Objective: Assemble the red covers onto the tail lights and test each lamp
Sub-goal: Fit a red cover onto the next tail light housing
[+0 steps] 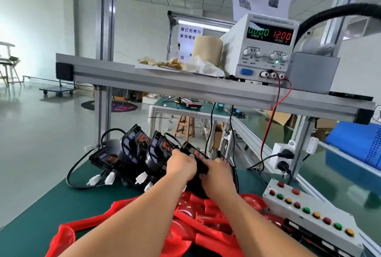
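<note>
Both hands, the left hand (181, 165) and the right hand (216, 171), grip 1 black tail light (195, 153) at the right end of the row on the green bench (51, 195), above the heap of red covers (185, 221). Its trailing cable could catch neighbouring lamps (136, 149) and drag them over.

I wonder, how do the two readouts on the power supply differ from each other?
The current readout glows green and shows 0.000; the voltage readout glows red and shows 12.00. The current readout sits left of the voltage readout. Both are four-digit displays on the power supply.
</note>
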`<state>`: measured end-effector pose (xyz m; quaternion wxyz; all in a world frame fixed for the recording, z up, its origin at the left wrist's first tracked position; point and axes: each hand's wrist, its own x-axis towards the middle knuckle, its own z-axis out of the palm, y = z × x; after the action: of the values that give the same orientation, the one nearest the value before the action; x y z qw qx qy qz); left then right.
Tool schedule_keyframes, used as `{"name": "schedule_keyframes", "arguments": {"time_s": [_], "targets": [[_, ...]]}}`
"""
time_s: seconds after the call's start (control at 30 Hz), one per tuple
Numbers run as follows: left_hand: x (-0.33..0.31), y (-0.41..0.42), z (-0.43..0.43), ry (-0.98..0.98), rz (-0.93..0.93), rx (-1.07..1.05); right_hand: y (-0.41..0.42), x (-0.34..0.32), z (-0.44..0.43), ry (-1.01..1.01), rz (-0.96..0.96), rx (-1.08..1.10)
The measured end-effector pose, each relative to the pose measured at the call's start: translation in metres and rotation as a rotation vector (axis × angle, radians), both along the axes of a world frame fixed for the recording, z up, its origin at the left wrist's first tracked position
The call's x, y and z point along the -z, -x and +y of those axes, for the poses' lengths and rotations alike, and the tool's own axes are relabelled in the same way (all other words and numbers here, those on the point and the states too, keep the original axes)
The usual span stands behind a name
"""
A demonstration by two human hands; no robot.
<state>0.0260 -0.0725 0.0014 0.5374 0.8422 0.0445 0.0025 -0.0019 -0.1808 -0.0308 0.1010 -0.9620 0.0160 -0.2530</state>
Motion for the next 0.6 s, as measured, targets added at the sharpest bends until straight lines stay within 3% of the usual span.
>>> {"name": "schedule_keyframes", "arguments": {"time_s": [0.27, 0.5, 0.6], "targets": [[0.004, 0.005, 0.001, 0.105, 0.020, 0.066, -0.013, -0.004, -0.004, -0.058, -0.021, -0.062], [0.004, 0.012, -0.007, 0.609, 0.117, -0.102, 0.005, -0.013, 0.009, -0.072, -0.168, -0.180], [0.000, 0.017, -0.007, 0.782, 0.094, -0.019, 0.023, -0.021, 0.022, -0.113, -0.231, -0.207]]}}
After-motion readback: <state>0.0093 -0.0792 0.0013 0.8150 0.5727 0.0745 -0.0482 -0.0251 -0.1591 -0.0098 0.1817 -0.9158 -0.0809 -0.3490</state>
